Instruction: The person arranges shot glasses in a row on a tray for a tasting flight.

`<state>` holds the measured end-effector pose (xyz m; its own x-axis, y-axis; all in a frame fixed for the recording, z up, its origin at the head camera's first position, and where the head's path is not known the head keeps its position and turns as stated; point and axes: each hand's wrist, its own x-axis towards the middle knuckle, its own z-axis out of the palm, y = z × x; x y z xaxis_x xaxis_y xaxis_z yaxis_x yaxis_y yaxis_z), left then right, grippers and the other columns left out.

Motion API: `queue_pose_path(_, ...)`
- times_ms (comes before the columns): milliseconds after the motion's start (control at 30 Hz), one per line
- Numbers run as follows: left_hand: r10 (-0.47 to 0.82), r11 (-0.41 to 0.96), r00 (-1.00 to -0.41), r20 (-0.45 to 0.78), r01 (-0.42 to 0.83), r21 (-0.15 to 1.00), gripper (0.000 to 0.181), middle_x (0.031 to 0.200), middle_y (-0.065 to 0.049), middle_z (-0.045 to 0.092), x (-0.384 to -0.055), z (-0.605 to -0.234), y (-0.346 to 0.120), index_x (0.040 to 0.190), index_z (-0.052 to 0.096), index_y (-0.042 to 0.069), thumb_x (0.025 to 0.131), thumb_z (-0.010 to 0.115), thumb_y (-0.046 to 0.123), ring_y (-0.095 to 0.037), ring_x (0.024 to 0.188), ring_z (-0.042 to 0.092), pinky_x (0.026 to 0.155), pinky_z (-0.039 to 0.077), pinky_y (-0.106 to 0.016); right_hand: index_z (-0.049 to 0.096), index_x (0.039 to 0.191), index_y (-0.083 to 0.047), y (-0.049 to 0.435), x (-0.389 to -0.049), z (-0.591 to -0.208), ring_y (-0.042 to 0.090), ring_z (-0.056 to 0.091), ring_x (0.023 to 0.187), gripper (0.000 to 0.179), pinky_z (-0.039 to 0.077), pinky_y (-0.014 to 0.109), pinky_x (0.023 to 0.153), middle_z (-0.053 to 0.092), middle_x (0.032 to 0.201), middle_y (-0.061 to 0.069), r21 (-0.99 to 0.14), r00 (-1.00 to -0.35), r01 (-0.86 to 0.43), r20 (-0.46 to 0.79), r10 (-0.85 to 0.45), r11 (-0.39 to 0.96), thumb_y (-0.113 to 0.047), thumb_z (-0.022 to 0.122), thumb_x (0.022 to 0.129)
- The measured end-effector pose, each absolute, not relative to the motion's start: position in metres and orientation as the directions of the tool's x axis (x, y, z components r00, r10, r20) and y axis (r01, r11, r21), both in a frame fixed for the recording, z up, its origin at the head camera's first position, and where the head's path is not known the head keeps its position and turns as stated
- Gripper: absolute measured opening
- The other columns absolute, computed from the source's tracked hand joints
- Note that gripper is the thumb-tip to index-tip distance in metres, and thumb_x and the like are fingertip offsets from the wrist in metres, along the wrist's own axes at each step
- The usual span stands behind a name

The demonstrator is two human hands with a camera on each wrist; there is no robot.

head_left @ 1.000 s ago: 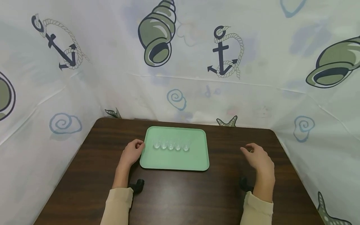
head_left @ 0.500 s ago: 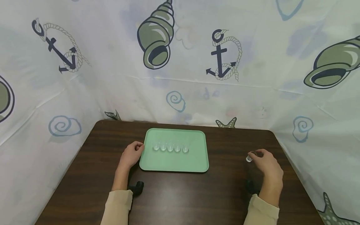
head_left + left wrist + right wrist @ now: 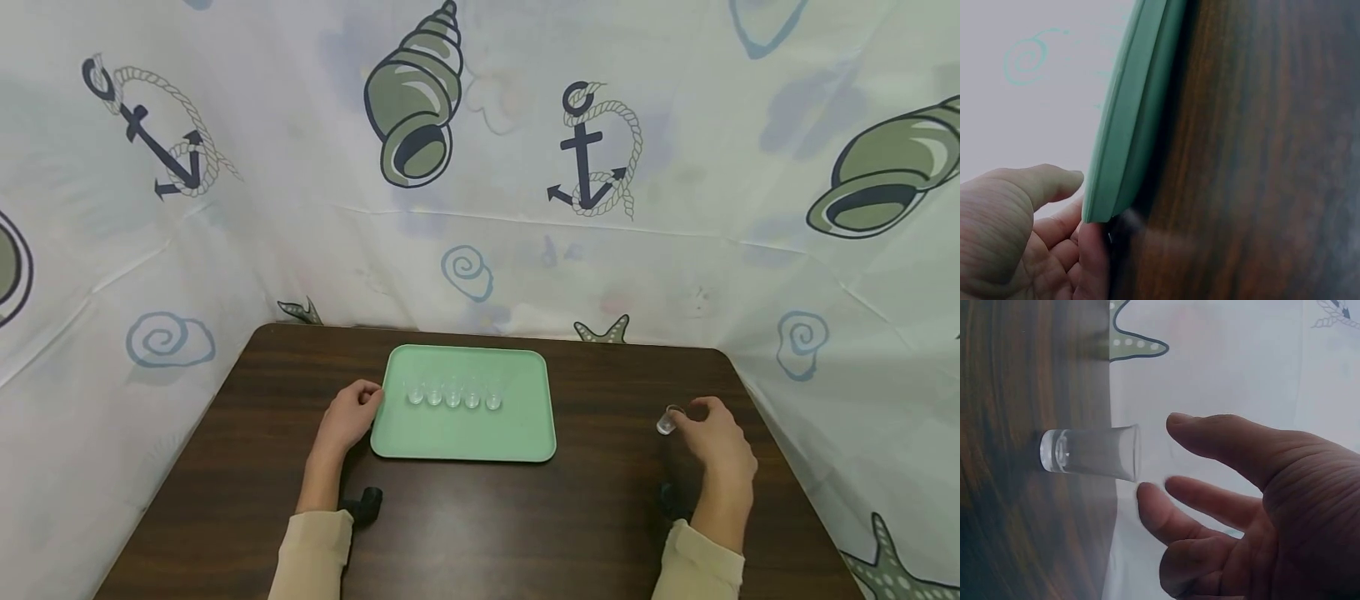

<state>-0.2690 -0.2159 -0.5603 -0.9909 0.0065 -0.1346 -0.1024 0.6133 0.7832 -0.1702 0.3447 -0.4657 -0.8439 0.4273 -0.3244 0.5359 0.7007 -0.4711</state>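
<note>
My left hand (image 3: 347, 418) rests at the left end of a pale green tray (image 3: 463, 446). In the left wrist view the fingers (image 3: 1091, 259) lie against the tray's end, and the thumb tip is close by the rim. My right hand (image 3: 716, 442) is beside a small clear shot glass (image 3: 1091, 453) standing upright on the table at the right. Thumb and fingertips are spread near the glass's rim, with a gap showing to the thumb in the right wrist view. On the tray, several similar shot glasses (image 3: 452, 396) stand in a row.
The dark wood table (image 3: 480, 533) meets a pale cloth (image 3: 465, 200) printed with anchors, shells and starfish at the back and both sides. A black strap piece (image 3: 366, 506) juts from my left wrist.
My right hand has moved right and toward me, and a shot glass now shows by its fingertips. The left hand stays at the tray; the whole view has shifted slightly.
</note>
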Motion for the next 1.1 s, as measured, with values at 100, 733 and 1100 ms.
queue_pose_path(100, 0.006, 0.612, -0.991, -0.131, -0.100, 0.784, 0.040, 0.112, -0.012, 0.066, -0.268, -0.560, -0.217, 0.136, 0.067, 0.006, 0.114, 0.053, 0.036, -0.024, 0.088, 0.059, 0.075, 0.046, -0.036, 0.020, 0.171, -0.011, 0.344, -0.172, -0.469, 0.066, 0.045, 0.137, 0.089, 0.041, 0.080, 0.101, 0.029, 0.167, 0.038, -0.464, -0.839, 0.543, -0.335, 0.430, 0.700, -0.062, 0.052, 0.105)
queue_pose_path(733, 0.014, 0.611, -0.990, -0.141, -0.103, 0.785, 0.039, 0.114, -0.012, 0.066, -0.265, -0.558, -0.219, 0.138, 0.067, 0.006, 0.114, 0.054, 0.034, -0.025, 0.089, 0.059, 0.075, 0.046, -0.036, 0.047, 0.159, -0.013, 0.335, -0.175, -0.490, 0.060, 0.058, 0.126, 0.064, 0.046, 0.071, 0.091, 0.048, 0.157, 0.034, -0.474, -0.848, 0.530, -0.286, 0.447, 0.703, -0.051, 0.055, 0.108)
queue_pose_path(1100, 0.029, 0.628, -0.993, -0.118, -0.074, 0.775, 0.036, 0.109, -0.011, 0.066, -0.267, -0.559, -0.221, 0.137, 0.067, 0.005, 0.113, 0.056, 0.030, -0.023, 0.084, 0.058, 0.073, 0.044, -0.035, 0.049, 0.158, -0.013, 0.333, -0.178, -0.490, 0.049, 0.066, 0.105, 0.062, 0.048, 0.060, 0.079, 0.053, 0.153, 0.034, -0.484, -0.845, 0.533, -0.266, 0.463, 0.694, -0.050, 0.054, 0.108)
